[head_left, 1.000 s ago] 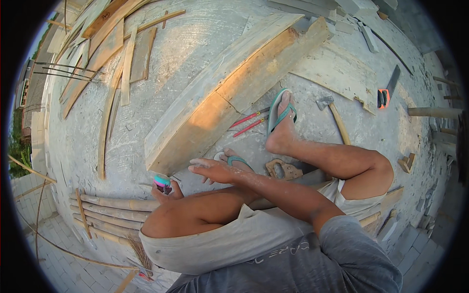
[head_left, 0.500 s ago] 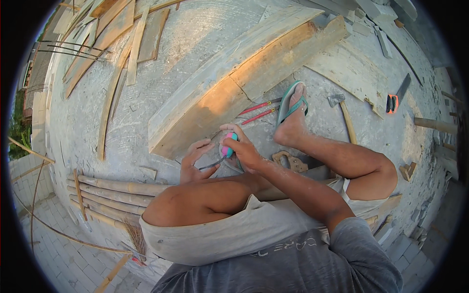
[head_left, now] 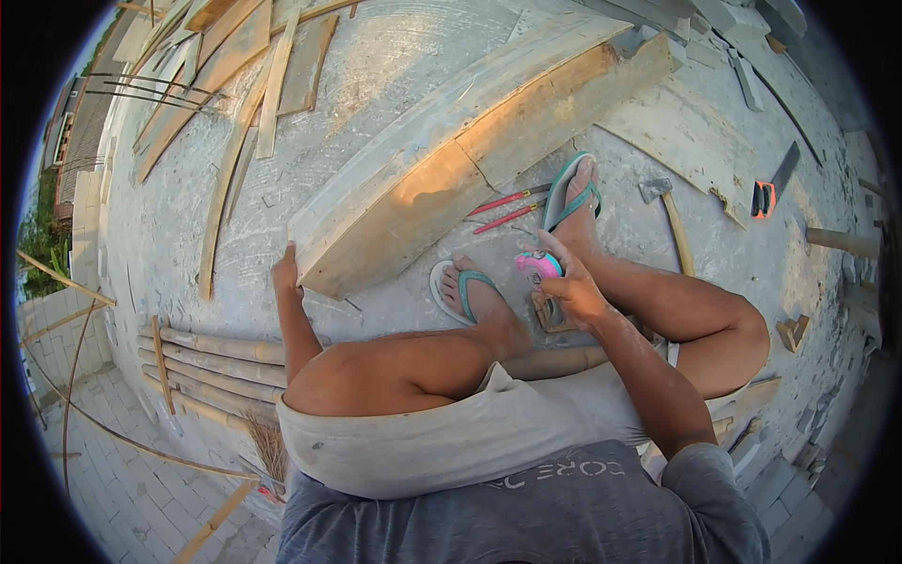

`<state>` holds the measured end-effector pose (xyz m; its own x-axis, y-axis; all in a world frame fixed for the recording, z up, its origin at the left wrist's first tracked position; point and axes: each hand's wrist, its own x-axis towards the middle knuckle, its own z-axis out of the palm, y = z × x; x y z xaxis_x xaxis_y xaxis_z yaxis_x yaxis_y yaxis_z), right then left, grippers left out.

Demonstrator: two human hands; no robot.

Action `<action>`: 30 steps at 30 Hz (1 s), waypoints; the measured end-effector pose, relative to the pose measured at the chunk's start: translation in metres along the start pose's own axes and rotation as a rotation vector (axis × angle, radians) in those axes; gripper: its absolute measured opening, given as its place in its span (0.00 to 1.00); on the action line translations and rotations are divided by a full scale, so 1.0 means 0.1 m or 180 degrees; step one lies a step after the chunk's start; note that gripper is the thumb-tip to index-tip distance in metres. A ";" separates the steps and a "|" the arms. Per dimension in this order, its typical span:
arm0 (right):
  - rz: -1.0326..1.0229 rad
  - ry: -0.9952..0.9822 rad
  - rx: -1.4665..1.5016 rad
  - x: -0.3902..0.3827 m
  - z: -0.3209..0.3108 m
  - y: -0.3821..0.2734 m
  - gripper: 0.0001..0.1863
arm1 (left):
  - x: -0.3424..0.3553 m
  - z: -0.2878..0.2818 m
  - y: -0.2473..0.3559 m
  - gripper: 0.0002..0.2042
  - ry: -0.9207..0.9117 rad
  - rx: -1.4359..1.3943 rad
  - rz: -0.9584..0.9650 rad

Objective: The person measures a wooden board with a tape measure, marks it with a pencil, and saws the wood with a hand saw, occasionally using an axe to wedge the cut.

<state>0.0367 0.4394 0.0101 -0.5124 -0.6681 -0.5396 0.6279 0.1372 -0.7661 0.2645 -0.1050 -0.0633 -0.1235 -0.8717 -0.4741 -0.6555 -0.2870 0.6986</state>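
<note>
My right hand (head_left: 581, 289) is closed round a pink and teal tape measure (head_left: 538, 267), held above the floor by my right shin. At the near left end of a long wooden trough-like form (head_left: 395, 221), my left hand (head_left: 287, 273) grips the end edge. Some of its fingers are hidden, and any tape blade between the hands is too faint to make out. Two red-handled tools (head_left: 507, 209) lie beside the form, close to my right foot. A wooden-handled saw (head_left: 552, 315) lies partly under my legs, below the tape measure.
A hammer (head_left: 678, 235) and an orange-and-black-handled saw (head_left: 766, 199) lie at the right, near a flat board (head_left: 681, 141). Bamboo poles (head_left: 225, 350) are stacked at the left. Loose planks (head_left: 225, 179) and protruding rebar (head_left: 155, 91) occupy the far left.
My left hand has moved left from beside the tape measure to the form's end. My right hand has carried the tape measure rightward, uncovering my left foot.
</note>
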 end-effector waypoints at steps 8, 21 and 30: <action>0.0520 -0.0067 0.1794 -0.15 0.19 -0.24 0.37 | -1.23 0.13 -0.12 0.19 0.0145 -0.0746 0.1634; -0.0523 -0.1280 -0.0043 0.59 1.37 -0.77 0.34 | -1.73 0.19 0.01 0.22 0.0671 -0.1062 0.1051; -0.0280 -0.1826 0.0356 1.02 2.23 -0.73 0.32 | -2.01 -0.04 0.27 0.23 0.0744 -0.0850 0.2184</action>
<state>0.0693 0.1981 0.0895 -0.1860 -0.9665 -0.1767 0.6713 0.0062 -0.7411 0.2749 0.0611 0.0530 -0.2573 -0.9418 0.2165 -0.2831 0.2877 0.9149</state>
